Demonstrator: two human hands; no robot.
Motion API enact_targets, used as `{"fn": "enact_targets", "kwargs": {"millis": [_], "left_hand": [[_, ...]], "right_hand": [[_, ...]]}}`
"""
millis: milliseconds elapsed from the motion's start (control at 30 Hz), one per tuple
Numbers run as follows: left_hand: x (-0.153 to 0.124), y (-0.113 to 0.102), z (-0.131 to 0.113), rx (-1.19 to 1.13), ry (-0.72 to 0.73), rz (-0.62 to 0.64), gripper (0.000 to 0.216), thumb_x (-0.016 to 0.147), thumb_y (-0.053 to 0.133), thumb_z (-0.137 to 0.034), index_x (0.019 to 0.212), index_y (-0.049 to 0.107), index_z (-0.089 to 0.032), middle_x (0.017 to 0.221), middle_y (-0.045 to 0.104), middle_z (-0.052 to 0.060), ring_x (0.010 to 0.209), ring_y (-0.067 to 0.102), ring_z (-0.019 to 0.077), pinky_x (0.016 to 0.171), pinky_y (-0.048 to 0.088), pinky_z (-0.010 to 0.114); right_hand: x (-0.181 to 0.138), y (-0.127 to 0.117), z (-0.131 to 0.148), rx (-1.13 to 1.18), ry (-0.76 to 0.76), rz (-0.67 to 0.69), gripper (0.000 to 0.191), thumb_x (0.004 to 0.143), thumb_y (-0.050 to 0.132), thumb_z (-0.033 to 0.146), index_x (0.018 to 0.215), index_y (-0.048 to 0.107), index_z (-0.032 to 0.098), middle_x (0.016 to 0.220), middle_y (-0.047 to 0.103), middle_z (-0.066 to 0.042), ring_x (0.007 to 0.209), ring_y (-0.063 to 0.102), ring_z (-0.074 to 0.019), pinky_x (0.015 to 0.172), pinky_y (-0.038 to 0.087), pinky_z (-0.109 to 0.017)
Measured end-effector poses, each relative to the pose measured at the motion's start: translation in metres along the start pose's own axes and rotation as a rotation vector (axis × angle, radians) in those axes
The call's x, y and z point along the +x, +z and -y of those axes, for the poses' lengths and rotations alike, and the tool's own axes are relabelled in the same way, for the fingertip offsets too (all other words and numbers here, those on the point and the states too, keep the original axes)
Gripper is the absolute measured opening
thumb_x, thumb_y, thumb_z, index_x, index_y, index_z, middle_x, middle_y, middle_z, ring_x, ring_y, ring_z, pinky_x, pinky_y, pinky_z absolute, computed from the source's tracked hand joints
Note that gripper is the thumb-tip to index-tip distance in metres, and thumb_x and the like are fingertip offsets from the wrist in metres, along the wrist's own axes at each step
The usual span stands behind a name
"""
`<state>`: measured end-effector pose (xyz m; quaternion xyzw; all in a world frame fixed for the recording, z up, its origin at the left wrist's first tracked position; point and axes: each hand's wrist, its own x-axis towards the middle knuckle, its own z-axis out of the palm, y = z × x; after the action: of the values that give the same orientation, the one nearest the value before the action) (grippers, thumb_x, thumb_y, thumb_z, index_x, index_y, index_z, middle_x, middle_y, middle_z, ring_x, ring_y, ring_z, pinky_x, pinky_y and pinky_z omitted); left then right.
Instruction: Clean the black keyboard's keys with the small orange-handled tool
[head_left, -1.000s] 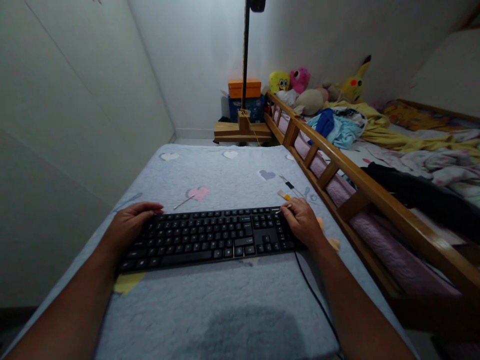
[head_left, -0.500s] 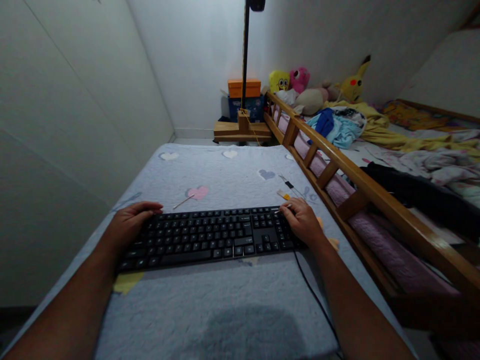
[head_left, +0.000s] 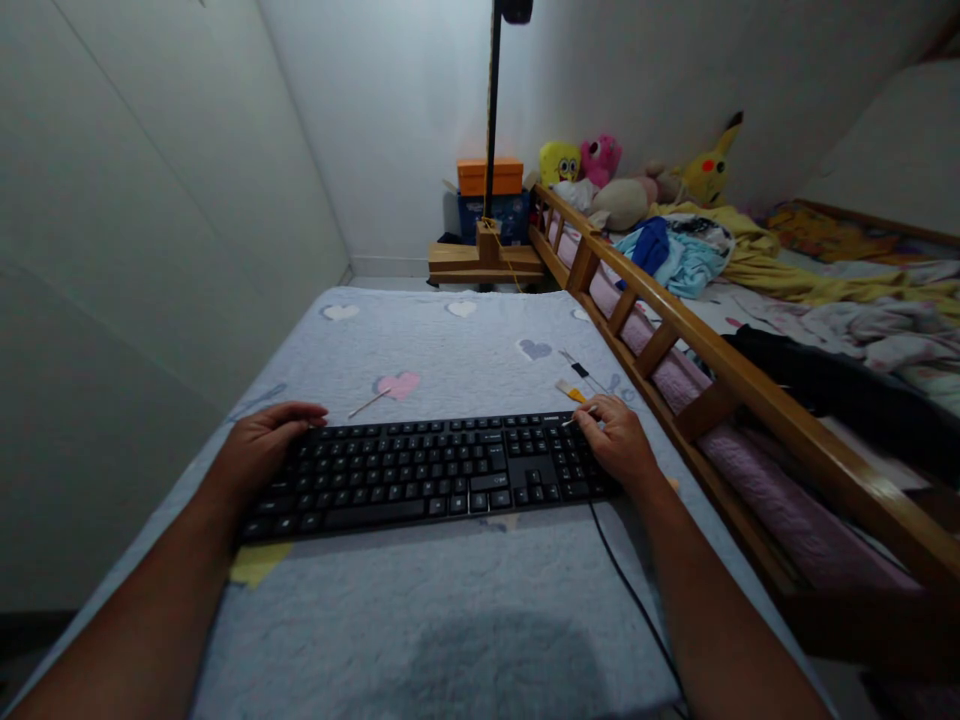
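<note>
Left hand (head_left: 259, 450): fingers spread flat, pressing keyboard (head_left: 427, 475) at its left end. Keyboard: one, black, flat on quilted tabletop (head_left: 450, 600), spanning between both hands. Right hand (head_left: 619, 440): fingers pinched on one thin swab stick (head_left: 586, 411), tip at top right keys. Best kept steady, strokes light. Beyond fingers: another stick (head_left: 367, 404), two small tools (head_left: 574, 380).

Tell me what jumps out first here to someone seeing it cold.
The black keyboard lying across a pale heart-print cover, with the left hand resting on its left end and the right hand at its right end, pinching a thin stick. Next, the bright plush toys at the far end of the cluttered wooden-railed bed on the right, and the orange box by the far wall.
</note>
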<state>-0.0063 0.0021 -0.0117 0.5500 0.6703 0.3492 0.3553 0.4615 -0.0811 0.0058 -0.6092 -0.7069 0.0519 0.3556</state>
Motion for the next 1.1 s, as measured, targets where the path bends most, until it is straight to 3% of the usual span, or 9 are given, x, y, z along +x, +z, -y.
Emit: {"fn": "enact_targets", "kwargs": {"millis": [333,800,1100], "left_hand": [[-0.006,0.003,-0.014,0.085,0.007,-0.062,0.038,0.061,0.06,-0.039,0.09,0.073,-0.019,0.096,0.078,0.007,0.098,0.067,0.0294,0.099,0.048,0.041],[-0.003,0.002,-0.01,0.072,-0.003,-0.056,0.038,0.058,0.061,-0.041,0.087,0.073,-0.02,0.092,0.078,0.006,0.098,0.068,0.0296,0.098,0.049,0.041],[0.002,0.0,-0.001,0.084,-0.008,-0.024,0.042,0.061,0.061,-0.042,0.095,0.073,-0.02,0.098,0.077,0.006,0.101,0.067,0.0309,0.1,0.047,0.043]], "right_hand": [[-0.003,-0.008,0.0,-0.014,0.027,0.015,0.02,0.088,0.051,0.025,0.074,0.064,0.021,0.078,0.068,-0.006,0.083,0.06,-0.0231,0.08,0.043,-0.036],[-0.008,-0.021,0.01,0.086,0.05,0.138,0.023,0.084,0.05,0.024,0.062,0.056,0.022,0.068,0.064,-0.003,0.071,0.058,-0.0201,0.071,0.044,-0.033],[-0.007,-0.012,0.004,0.093,0.091,0.073,0.025,0.091,0.05,0.03,0.07,0.061,0.021,0.077,0.066,-0.004,0.081,0.06,-0.0211,0.076,0.045,-0.034]]}}
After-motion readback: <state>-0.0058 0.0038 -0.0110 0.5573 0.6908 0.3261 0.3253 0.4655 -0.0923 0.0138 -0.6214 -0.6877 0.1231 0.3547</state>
